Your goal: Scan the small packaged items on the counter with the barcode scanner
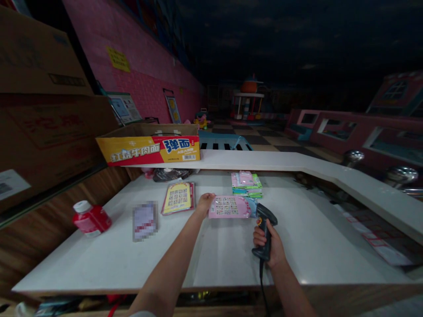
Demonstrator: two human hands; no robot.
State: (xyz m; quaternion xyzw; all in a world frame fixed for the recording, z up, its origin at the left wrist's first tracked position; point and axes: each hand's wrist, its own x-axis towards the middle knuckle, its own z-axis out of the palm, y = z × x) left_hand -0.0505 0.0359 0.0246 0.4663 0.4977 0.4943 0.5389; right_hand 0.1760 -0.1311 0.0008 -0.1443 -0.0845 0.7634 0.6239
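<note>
Pink packet (pixel 229 207) is toward one o'clock of the surface (pixel 228 266), left hand (pixel 206 203) pinching its edge; right hand (pixel 271 244) wraps its fingers round a scanner (pixel 267 215) at four o'clock. Aiming seems underway; next calls for steadiness.

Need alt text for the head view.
A right hand holds a black scanner near one end of a pink packet, whose other end the left hand holds, at a white counter. A packet stack is beyond; a yellow packet and red bottle are to the left.
</note>
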